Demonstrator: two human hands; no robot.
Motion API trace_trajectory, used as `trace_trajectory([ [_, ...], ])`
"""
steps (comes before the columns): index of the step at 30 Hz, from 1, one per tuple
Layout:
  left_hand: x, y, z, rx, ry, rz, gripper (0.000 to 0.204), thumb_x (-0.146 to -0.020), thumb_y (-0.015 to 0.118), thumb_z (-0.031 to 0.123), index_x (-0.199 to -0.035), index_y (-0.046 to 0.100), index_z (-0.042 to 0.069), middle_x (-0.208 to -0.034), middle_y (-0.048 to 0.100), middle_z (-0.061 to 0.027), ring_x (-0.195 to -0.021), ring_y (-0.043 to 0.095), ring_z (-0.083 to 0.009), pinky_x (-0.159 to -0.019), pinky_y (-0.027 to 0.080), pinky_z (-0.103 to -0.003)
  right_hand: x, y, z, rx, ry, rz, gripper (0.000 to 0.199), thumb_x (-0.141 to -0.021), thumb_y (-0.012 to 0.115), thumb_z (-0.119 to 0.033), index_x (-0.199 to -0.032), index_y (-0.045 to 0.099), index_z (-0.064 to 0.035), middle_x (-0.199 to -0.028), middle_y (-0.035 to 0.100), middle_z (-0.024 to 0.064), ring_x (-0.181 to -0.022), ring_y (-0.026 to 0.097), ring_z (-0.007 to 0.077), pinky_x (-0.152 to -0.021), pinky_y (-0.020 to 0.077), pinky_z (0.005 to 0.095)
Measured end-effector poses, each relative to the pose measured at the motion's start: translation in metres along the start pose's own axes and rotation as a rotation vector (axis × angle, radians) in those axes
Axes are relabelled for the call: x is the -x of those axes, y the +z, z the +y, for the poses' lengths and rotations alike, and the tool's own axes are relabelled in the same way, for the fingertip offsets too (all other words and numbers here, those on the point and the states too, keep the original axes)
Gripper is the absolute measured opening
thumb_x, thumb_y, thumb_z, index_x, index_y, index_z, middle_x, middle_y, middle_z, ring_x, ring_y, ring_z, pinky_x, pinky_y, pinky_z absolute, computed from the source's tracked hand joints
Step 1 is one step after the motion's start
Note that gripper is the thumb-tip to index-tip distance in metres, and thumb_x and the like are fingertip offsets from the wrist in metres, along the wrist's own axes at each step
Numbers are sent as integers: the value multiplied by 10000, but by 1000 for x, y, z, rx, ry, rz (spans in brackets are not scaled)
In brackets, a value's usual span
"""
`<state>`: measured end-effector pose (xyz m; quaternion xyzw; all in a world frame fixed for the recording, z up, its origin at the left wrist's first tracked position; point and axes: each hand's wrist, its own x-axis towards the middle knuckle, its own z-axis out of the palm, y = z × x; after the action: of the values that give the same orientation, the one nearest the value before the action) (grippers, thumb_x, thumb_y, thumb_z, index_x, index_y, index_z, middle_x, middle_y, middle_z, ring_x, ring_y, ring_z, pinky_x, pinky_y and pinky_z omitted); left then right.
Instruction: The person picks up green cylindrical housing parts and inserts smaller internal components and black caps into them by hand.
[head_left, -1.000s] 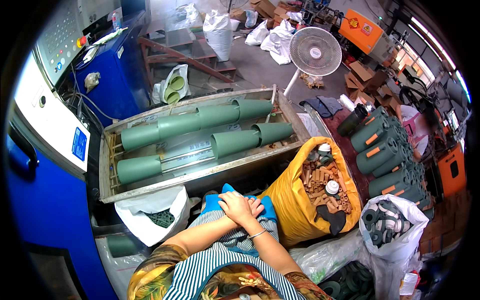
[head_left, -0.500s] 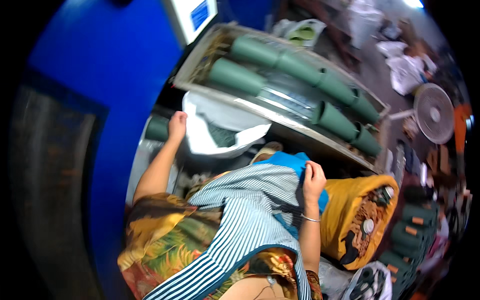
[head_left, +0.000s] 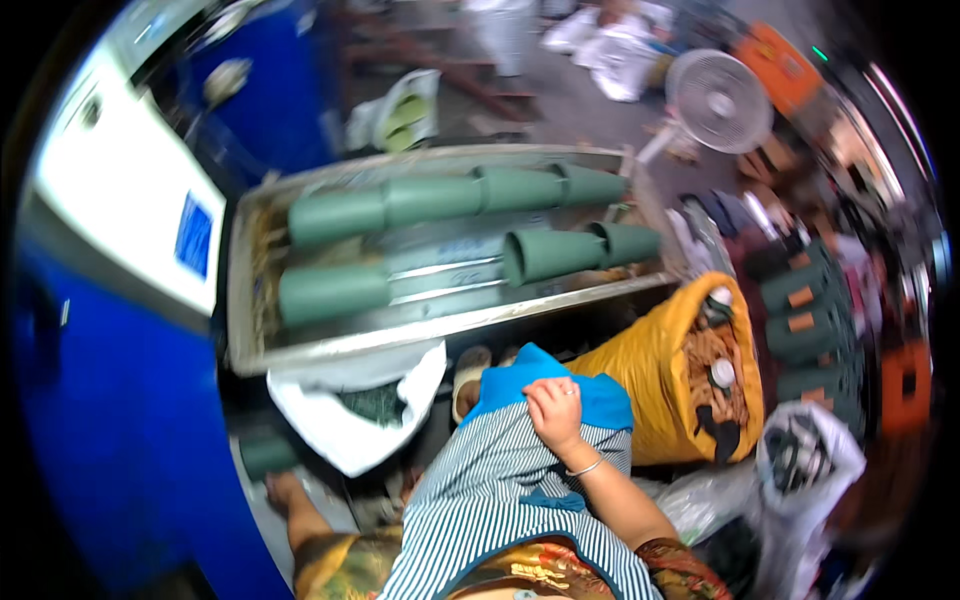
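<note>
My right hand rests on my lap, its fingers lying over the blue cloth and the striped apron, with nothing visible in it. Low on the left, my left hand is beside a dark green cup-shaped piece; its fingers are blurred and partly hidden. Before me lies a long shallow trough with green tapered plastic pots on their sides in two rows. The far row is nested end to end; the near row has a gap showing clear plastic.
A white sack with dark green bits stands against the trough's near side. To the right are a yellow sack of brown scraps, a white bag and stacked green pots. A fan stands behind; a blue-and-white machine is at left.
My view has swung left, so the trough now lies nearly level. My left hand has gone from the white sack's edge to beside the dark green piece. My right hand has settled flatter on my lap.
</note>
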<state>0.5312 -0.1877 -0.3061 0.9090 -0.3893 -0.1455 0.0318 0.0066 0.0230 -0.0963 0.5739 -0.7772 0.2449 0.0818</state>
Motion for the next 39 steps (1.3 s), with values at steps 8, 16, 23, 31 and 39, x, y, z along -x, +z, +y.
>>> trace_trajectory([
  [8,-129,13,-14,-442,-72,296,581,-938,431,505,-1347,557,112,-1317,600,-177,-1184,600,-371,-977,499,-502,7,7,3,18,95,13,109,-796,674,-146,-904,685,-137,-916,629,-5,-860,560,214,-792,410,377],
  [16,-120,26,7,-336,-29,215,618,-941,429,534,-1346,556,85,-1327,595,-175,-1187,596,-368,-991,493,-499,-1,4,-6,52,89,-47,142,-785,673,-149,-927,681,-140,-931,624,-6,-869,564,207,-807,413,376],
  [23,-105,29,8,-186,-3,125,653,-943,427,559,-1345,555,61,-1336,592,-173,-1189,593,-366,-1003,488,-496,-7,6,-12,43,90,-45,137,-787,682,-144,-923,684,-134,-932,624,-7,-860,566,204,-804,413,372],
  [31,-75,10,-41,366,-139,-29,694,-946,424,588,-1345,554,34,-1346,587,-171,-1192,589,-363,-1017,483,-493,-14,4,-9,41,42,-165,218,-791,676,-152,-1007,668,-126,-1019,625,14,-965,565,223,-865,415,407],
  [39,-48,-20,-135,1683,-401,-437,738,-949,422,616,-1344,553,7,-1355,583,-169,-1195,585,-360,-1031,477,-490,-51,8,-118,-464,-443,-210,480,-838,690,-344,-1266,606,-143,-1335,567,44,-1266,480,302,-1052,361,521],
])
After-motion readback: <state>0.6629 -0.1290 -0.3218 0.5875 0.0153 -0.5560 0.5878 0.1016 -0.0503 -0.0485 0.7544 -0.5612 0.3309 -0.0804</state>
